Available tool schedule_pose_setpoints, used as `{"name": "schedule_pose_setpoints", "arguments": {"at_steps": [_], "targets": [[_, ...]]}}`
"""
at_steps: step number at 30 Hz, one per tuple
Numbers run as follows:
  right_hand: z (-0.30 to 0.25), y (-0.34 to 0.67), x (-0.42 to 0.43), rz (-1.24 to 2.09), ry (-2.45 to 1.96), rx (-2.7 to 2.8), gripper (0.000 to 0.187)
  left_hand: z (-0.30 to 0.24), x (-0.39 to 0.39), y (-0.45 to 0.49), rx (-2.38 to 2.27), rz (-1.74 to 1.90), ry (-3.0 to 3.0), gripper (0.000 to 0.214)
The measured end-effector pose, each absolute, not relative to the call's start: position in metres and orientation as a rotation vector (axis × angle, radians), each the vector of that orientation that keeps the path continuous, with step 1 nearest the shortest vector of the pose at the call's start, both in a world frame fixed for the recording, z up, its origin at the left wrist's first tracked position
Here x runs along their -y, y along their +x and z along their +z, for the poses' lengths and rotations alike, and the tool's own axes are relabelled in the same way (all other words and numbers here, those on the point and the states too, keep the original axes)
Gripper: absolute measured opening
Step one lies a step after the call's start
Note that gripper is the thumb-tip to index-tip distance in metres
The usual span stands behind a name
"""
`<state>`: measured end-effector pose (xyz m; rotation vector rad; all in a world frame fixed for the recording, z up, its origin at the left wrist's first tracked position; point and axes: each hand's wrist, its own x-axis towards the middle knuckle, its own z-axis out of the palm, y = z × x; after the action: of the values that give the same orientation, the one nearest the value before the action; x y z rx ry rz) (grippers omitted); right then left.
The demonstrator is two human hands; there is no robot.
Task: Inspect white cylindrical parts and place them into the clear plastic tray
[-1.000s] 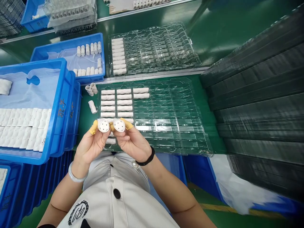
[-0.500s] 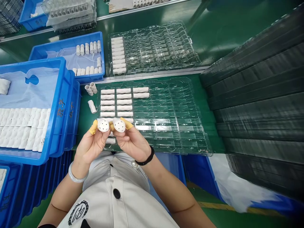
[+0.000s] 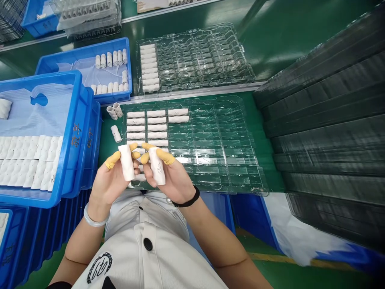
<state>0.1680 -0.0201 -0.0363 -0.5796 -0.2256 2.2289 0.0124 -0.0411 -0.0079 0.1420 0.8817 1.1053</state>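
My left hand (image 3: 112, 178) is shut on a white cylindrical part (image 3: 126, 162), and my right hand (image 3: 170, 176) grips a matching one (image 3: 157, 165) with faint dark marks on its side. Both parts stand nearly upright, side-on to me, a little apart. Yellow finger cots cover some of my fingertips. Just beyond my hands lies a clear plastic tray (image 3: 216, 136) on a green bench, with rows of white cylinders (image 3: 147, 128) in its left pockets. My hands hide its nearest pockets.
Several loose cylinders (image 3: 116, 133) lie on the green bench left of the tray. Blue crates (image 3: 87, 140) lined with blue sheet and packed with white parts stand at left. Another clear tray (image 3: 195, 60) lies beyond, and a tall stack of dark trays (image 3: 325, 120) rises at right.
Both hands have turned their parts from showing round, perforated end faces to showing their long sides. The parts now stand more upright and further apart.
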Motion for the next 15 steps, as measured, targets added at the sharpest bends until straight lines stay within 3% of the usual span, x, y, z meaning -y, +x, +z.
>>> {"name": "schedule_pose_setpoints", "arguments": {"at_steps": [8,15], "targets": [[-0.029,0.1647,0.0169,2.238,-0.714,0.133,0.045,-0.012,0.0409,0.0185,-0.947,1.157,0.185,0.04],[-0.0301,0.166,0.0148,2.232,-0.645,0.052,0.04,-0.0106,0.0401,0.0222,-1.048,1.171,0.166,0.044]]}}
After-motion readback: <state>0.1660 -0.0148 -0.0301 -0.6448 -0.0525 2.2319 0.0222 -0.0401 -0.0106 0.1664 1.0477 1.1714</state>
